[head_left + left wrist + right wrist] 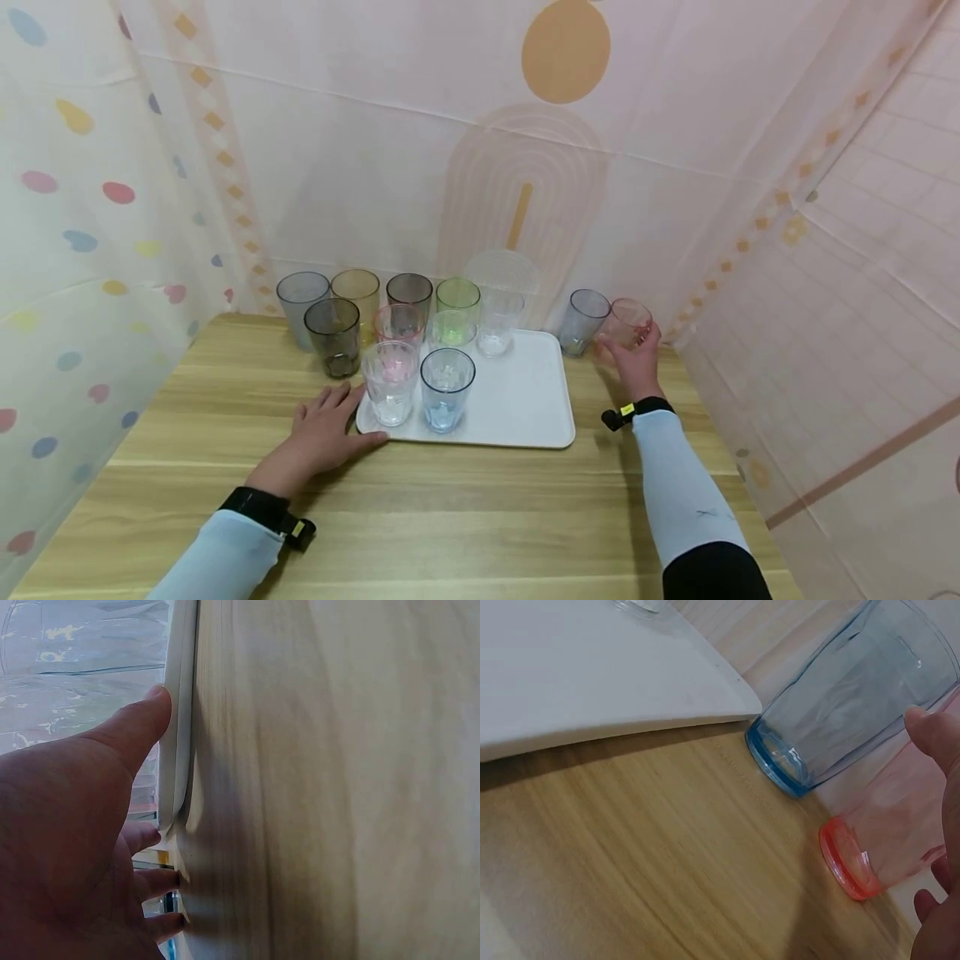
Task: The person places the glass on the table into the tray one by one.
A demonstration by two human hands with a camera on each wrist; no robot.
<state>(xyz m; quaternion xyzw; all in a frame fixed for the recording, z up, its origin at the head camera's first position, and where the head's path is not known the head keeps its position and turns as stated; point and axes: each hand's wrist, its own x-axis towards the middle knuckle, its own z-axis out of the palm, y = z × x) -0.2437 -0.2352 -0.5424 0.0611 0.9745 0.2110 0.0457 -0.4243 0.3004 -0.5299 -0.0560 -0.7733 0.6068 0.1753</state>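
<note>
One pink cup (628, 322) stands inside the right hand's (636, 358) curled grip; the left hand (324, 431) lies flat, touching the white tray (525, 408).

No lettering, label, brand or number can be read anywhere on the wooden table (480, 533). The tumblers on and around the white tray (525, 408) carry no print, the tray itself is plain, and the curtains behind it show only dots, diamonds and arches. Small yellow tags on both wrist straps are too small to read.
</note>
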